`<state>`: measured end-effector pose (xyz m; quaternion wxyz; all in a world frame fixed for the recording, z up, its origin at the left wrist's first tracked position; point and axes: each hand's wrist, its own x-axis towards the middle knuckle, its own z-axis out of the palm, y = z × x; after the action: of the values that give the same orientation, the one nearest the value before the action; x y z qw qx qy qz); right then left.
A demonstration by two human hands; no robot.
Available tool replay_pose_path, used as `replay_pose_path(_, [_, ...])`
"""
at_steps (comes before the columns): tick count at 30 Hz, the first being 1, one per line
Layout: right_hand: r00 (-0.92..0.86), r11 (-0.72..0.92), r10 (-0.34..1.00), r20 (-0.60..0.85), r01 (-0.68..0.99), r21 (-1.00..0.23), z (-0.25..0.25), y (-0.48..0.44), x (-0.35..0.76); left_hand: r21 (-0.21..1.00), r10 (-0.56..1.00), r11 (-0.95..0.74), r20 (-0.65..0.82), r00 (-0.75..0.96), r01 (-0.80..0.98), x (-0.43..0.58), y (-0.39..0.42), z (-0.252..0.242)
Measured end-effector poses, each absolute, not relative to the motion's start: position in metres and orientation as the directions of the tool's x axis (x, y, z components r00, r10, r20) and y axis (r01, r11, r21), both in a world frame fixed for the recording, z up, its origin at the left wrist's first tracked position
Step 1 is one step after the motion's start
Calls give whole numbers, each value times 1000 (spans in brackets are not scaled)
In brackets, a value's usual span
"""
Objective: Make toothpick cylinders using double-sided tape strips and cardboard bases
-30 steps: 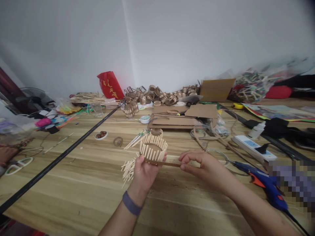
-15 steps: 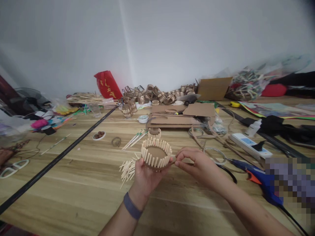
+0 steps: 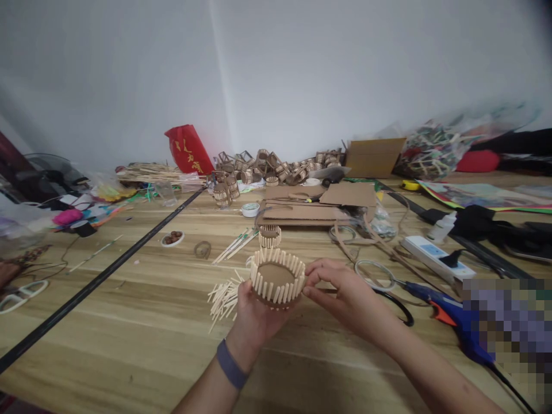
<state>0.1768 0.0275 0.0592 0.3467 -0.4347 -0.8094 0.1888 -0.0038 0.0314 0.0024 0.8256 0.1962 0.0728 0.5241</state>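
Observation:
My left hand point(image 3: 261, 313) is closed around the lower left side of a small round basket point(image 3: 278, 287) of short wooden sticks with a brown cardboard base. Its open top faces me, tilted. At the basket's right edge my right hand point(image 3: 336, 287) pinches a thin brown strip point(image 3: 331, 291), part of which shows behind the fingers; the fingertips are against the basket's side. Loose short sticks point(image 3: 224, 299) lie in a heap left of my left hand. A smaller stick basket point(image 3: 269, 236) stands just beyond.
A blue glue gun point(image 3: 448, 310) and a white power strip point(image 3: 437, 256) lie at the right. Cardboard sheets point(image 3: 302, 214) lie farther back, before piled stick baskets point(image 3: 280, 167). A black bar point(image 3: 107, 267) crosses the left. A small white dish point(image 3: 173, 238) holds brown beads.
The basket has shifted slightly right and down in my left hand. My right fingers have come closer, up against its right side.

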Motion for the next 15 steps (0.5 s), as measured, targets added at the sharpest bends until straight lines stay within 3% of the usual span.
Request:
replay_pose_path(9, [-426, 521, 840, 336, 459, -720, 72, 20, 170, 477, 861, 415, 70, 504, -775, -4, 35, 6])
replay_pose_path(12, [-378, 467, 874, 306, 479, -743, 69, 19, 169, 551, 927, 291, 39, 372, -782, 0, 39, 8])
replay_pose_path(15, [-313, 414, 906, 287, 508, -755, 63, 20, 168, 678, 994, 88, -9, 111, -729, 2, 44, 6])
